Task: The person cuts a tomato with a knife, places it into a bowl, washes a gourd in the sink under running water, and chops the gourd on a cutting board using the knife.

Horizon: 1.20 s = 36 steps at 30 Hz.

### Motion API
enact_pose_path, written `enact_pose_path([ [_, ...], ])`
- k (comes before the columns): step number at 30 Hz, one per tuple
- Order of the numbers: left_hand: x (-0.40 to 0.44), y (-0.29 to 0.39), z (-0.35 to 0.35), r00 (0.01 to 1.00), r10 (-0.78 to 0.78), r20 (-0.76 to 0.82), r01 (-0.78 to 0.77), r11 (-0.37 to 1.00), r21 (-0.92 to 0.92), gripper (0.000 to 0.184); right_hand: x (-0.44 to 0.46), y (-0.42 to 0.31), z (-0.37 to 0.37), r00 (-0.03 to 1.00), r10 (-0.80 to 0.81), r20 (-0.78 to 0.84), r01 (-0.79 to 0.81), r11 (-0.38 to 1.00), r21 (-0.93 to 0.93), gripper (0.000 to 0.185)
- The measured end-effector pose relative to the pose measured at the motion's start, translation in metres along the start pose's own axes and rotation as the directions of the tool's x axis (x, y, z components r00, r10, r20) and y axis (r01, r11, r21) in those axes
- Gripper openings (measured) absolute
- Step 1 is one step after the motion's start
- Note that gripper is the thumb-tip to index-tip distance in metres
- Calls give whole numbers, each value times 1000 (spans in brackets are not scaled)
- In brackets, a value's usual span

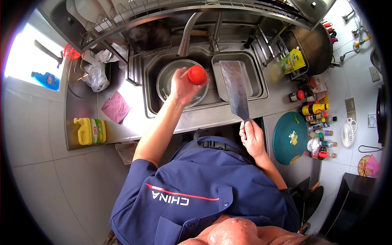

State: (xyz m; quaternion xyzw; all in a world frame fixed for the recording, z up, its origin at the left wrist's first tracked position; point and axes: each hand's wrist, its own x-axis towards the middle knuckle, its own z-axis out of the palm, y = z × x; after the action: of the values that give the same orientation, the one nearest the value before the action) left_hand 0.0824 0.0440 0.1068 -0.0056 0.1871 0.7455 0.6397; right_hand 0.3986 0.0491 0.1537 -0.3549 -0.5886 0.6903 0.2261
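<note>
**A:** Item one: how is it presenting?
**B:** The red round item [197,74] is showing a smooth, glossy surface. Taking the top of the view as 12, it is sitting at 12 o'clock from the centre. It is being held in front of the metal bowl [162,87], toward that bowl's 2 o'clock side.

**A:** Item two?
**B:** The cleaver [236,92] is being held between 3 and 4 o'clock from item one, well apart from it. Its broad grey blade is displaying a streaked face and is darkening toward the handle.

**A:** Orientation?
**B:** The blade is pointing between 11 and 12 o'clock. The handle is trailing toward 5, and the grasp is concealing most of it.
</note>
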Motion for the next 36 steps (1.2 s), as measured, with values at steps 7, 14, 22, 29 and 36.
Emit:
enact_pose_path([
  [7, 3, -10, -7, 998, 52, 21, -53, 997, 57, 46, 3, 3, 2, 1000, 23, 5, -23, 1000, -8, 39],
  [14, 4, -18, -2, 998, 51, -21, -50, 997, 52, 52, 6, 1, 3, 1000, 19, 7, -19, 1000, -15, 38],
  [22, -3, -19, 7, 997, -6, 83, 16, 993, -120, 48, 9, 1, 5, 1000, -2, 6, 3, 997, -81, 36],
  [29, -7, -26, 9, 991, 15, 131, -9, 999, -42, 49, 11, 5, 5, 997, -59, 58, 68, 983, -171, 37],
  [36, -12, -28, 12, 978, 61, 197, -58, 998, -18, 51, 11, 5, 8, 998, -61, 35, 67, 975, -214, 37],
])
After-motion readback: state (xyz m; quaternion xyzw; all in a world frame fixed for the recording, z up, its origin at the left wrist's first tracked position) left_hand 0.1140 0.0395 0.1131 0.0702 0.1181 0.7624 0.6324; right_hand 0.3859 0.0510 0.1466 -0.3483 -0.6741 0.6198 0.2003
